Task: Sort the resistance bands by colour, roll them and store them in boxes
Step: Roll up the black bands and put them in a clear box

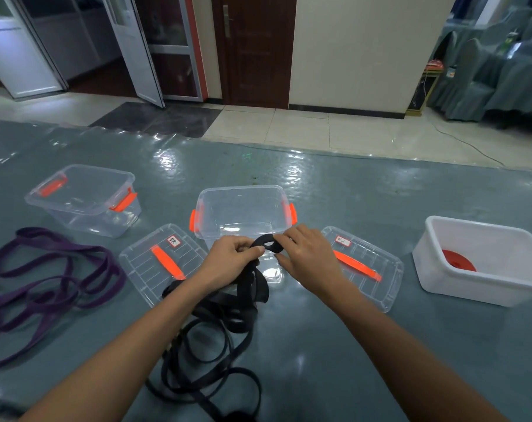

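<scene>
At centre frame our left hand (232,257) and right hand (304,254) both pinch the starting coil of the black band (243,300), in front of the middle clear box (243,190). Its tail lies tangled lower down the counter (350,345); a snag there could spring the coil loose

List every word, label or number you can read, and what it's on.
Left white red-edged label, on the left clear plastic lid with orange handle: dark characters, too blurred to read.
Right white red-edged label, on the right clear plastic lid with orange handle: too blurred to read.
No other text.
</scene>
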Demonstrator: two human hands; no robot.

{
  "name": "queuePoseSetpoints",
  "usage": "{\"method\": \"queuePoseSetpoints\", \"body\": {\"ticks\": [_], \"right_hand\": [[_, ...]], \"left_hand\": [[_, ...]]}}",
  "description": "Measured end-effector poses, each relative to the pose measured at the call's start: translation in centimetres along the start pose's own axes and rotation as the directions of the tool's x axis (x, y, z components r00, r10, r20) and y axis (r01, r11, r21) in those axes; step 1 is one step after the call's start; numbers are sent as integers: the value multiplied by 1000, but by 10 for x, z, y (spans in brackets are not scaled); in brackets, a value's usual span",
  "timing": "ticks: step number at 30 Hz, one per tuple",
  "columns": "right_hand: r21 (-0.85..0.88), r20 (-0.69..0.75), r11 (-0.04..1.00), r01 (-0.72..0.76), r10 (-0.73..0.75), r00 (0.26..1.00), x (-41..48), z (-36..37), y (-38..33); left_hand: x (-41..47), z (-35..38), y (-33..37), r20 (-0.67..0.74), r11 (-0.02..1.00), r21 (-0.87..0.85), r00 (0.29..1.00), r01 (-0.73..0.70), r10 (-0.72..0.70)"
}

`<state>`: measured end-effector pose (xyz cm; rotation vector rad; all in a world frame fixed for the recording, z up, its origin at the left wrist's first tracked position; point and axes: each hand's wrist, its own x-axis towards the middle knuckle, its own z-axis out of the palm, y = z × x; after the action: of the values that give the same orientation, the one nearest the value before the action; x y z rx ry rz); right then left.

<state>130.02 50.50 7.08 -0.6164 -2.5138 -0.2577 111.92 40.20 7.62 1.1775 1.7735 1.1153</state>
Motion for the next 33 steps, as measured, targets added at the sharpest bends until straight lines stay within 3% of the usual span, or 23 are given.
{"method": "queuePoseSetpoints", "body": {"ticks": [6,8,10,12,15,19,22,25,27,28,30,33], "right_hand": [[-31,-78,1000,6,-8,997,6,3,4],[52,-119,995,-85,91,989,11,0,2],[240,-97,933,-268,298,950,14,-5,-7],[488,22,739,-464,521,853,17,-10,-21],[740,260,310,-597,686,679,23,-17,-37],[775,549,-153,-614,644,533,27,-19,-41],[728,656,-303,-615,566,499,24,-17,-40],[714,677,-315,-625,538,502,21,-16,-40],[721,665,-264,-641,525,532,20,-18,-39],[723,639,-169,-670,532,555,20,-18,-38],[679,544,154,-718,551,633,18,-21,-35],[547,430,623,-559,364,826,18,-25,-26]], "left_hand": [[0,1,0,25,999,44,1000,-13,12],[-2,7,0,-13,999,23,999,-34,34],[-4,13,-3,-100,995,48,990,-93,97],[-6,17,-6,-172,988,54,973,-148,155],[-8,20,-7,-226,981,-3,956,-192,187],[-8,23,-7,-269,972,-67,943,-223,198],[-7,21,-8,-281,968,-16,930,-250,236],[-7,18,-9,-276,960,10,922,-279,271],[-7,15,-10,-264,960,50,923,-276,279],[-8,13,-11,-245,958,87,926,-274,287],[-9,6,-12,-178,940,189,931,-285,318],[-7,-9,-7,31,820,472,935,-325,353]]}}
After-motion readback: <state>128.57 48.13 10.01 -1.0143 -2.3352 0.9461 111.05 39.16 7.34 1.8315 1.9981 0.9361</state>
